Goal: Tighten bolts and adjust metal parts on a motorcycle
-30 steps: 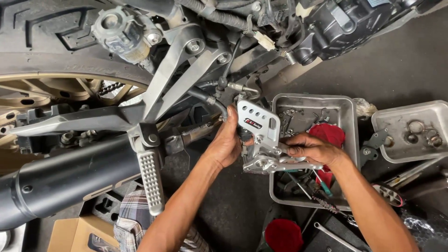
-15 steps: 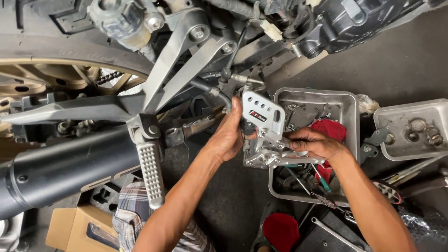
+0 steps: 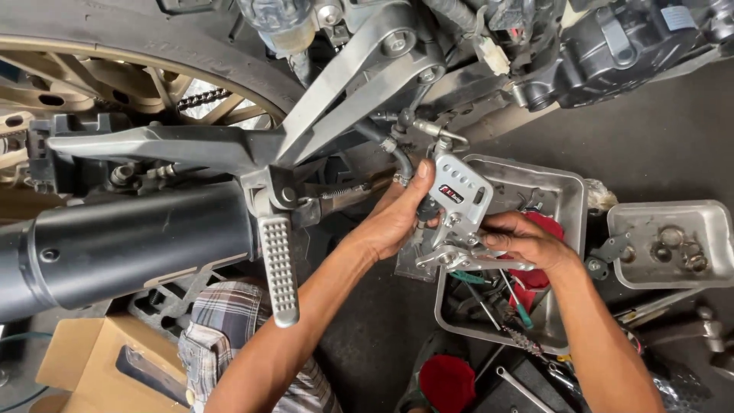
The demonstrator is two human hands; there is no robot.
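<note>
Both hands clasp the silver drilled metal footrest bracket at the picture's three o'clock: left hand wraps its edge, right hand pinches its lower arm. It looks rigid, fairly light; edges grip best.

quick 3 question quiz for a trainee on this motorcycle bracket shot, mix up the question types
1. True or false: both hands are on the silver perforated bracket.
2. Multiple choice: where does the ribbed footpeg sit from the left hand? A) to its left in the picture B) inside the metal tray C) on the cardboard box
3. Fill in: the smaller tray at the right edge holds several metal ____.

Key
1. True: the left hand holds its left edge, the right hand grips its lower part.
2. A
3. rings, or washers; too small to tell which.
</note>
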